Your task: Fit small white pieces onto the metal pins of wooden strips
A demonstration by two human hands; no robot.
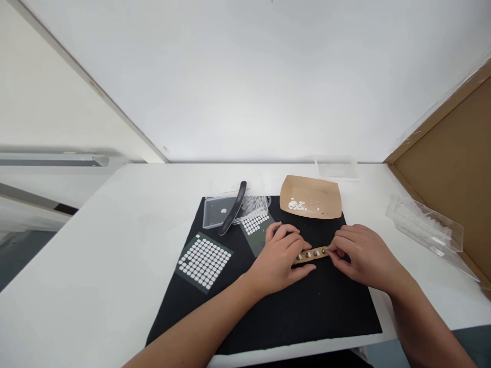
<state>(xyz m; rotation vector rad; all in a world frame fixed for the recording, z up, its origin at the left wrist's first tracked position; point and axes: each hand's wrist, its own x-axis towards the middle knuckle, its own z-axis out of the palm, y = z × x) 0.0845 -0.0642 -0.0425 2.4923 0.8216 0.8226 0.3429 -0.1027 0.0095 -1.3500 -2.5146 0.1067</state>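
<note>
Brown strip point(311, 257) lies on the near side of the cardboard tray point(318, 191), long axis side to side, neither hand nearer: left hand point(278, 260) grips its left part, right hand point(362, 253) is pinched at the right end, can't tell on what tbh.

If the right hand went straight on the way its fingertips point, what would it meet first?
Likely the brown strip, whose end the right hand seems to touch; beyond it, the left hand. Exact contact is unclear.
</note>
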